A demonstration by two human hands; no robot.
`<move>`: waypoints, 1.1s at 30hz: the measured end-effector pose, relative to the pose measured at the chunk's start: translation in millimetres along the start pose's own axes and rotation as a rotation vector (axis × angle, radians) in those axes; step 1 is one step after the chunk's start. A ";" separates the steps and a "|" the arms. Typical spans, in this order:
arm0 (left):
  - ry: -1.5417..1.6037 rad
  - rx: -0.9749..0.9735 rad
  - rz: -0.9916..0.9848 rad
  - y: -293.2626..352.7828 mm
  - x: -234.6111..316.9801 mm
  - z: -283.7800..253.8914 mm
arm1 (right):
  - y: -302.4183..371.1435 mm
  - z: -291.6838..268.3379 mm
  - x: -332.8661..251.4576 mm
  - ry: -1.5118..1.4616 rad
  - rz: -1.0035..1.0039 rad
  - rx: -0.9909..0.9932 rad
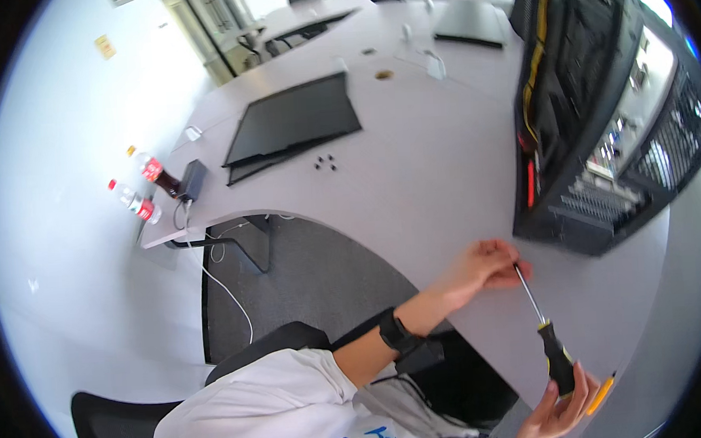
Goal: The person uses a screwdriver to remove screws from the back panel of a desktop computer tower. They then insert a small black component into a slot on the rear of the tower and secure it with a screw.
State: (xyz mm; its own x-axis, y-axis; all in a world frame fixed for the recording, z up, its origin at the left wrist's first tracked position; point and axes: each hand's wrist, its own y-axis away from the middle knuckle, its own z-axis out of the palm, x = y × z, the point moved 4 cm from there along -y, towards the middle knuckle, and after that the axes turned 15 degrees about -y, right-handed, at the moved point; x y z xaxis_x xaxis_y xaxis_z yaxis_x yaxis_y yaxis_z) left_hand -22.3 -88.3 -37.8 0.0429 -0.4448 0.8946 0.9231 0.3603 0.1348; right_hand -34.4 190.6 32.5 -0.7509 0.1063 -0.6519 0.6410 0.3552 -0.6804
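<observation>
Head view: at four o'clock, the right hand (563, 416) grips a screwdriver (545, 330) by its handle end, while the left hand (484, 269) curls its fingers at the tip; blur hides whether they pinch anything. The step looks like readying the tool beside the computer case (599, 119) at two o'clock; next seems to call for a steady tip.

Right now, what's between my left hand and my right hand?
In the head view, a screwdriver spans that gap: your right hand holds its black-and-yellow handle, and its tip lies by your left hand, contact unclear.
</observation>
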 end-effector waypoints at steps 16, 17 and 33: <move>-1.440 0.764 0.324 2.6 55.6 -72.6 | 1.5 2.6 26.9 -0.081 0.151 0.131; -1.482 0.776 0.341 1.2 54.3 -73.2 | 0.8 3.4 28.5 -0.084 0.159 0.142; -1.585 0.859 0.459 8.5 55.3 -69.3 | -12.5 20.1 31.8 -0.099 0.126 0.159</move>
State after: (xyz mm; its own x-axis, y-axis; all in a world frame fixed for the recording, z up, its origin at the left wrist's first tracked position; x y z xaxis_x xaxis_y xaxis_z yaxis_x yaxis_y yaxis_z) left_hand 14.4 -166.7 -16.8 -0.6172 0.6978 0.3634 0.5000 0.7045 -0.5036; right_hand -63.1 170.9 13.5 -0.6487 0.0459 -0.7597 0.7519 0.1932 -0.6303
